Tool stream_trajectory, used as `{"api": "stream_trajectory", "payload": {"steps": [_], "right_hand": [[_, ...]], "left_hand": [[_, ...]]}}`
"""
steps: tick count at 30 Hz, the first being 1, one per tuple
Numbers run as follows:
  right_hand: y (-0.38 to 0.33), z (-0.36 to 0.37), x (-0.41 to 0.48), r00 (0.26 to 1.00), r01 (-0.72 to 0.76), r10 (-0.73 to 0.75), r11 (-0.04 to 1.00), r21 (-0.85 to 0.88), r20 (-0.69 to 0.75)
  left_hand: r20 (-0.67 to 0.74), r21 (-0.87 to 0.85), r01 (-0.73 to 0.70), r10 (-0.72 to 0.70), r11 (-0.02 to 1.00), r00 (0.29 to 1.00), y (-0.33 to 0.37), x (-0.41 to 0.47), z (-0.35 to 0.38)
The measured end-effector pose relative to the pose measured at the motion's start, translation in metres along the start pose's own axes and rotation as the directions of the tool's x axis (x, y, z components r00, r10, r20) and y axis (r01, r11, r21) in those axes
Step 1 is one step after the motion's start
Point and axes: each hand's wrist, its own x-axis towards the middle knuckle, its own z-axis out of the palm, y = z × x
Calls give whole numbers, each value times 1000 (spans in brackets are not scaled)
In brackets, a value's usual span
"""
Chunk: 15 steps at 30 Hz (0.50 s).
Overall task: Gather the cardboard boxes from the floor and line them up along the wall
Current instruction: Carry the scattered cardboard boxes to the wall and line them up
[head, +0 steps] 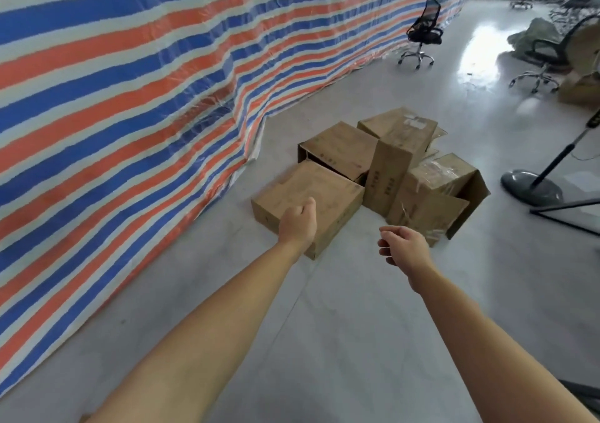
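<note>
Head view. Five cardboard boxes sit clustered on the floor [324, 325], near the striped tarpaulin wall [130, 97] but not lined up against it. The nearest box [308, 200] lies flat; behind it is an open-ended box [341, 148], then a tall upright box [391, 171], a rear box [401, 123] and a taped box with loose flaps [435, 195] on the right.

Hazards, judged from this layout:
- The tall upright box touches its neighbours — pulling one away could tip it.
- The loose flaps and slack tape on the right-hand box could catch the fingers or tear, and may give way if lifted by the flap.
- The open-ended box could collapse or spill whatever it holds; its contents cannot be seen.
- A fan stand base [532, 187] and a dark floor frame [568, 211] lie just right of the cluster — a trip risk when stepping sideways with a load.

Hand pose. Both arms are extended forward. The left hand [298, 224] hangs over the near edge of the nearest box, fingers loosely curled, grasping nothing; contact with the box cannot be confirmed. The right hand [406, 249] is over bare floor near the taped box, fingers half curled and empty.
</note>
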Motion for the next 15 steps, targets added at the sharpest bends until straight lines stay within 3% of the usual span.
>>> {"api": "stream_trajectory", "payload": {"steps": [7, 15], "right_hand": [[-33, 6, 219, 998, -18, 18, 1000, 3, 67], [-101, 27, 456, 965, -40, 90, 979, -202, 248]], "left_hand": [[-5, 72, 18, -18, 997, 1000, 36, 182, 88], [-119, 126, 166, -151, 978, 981, 81, 360, 145]]}}
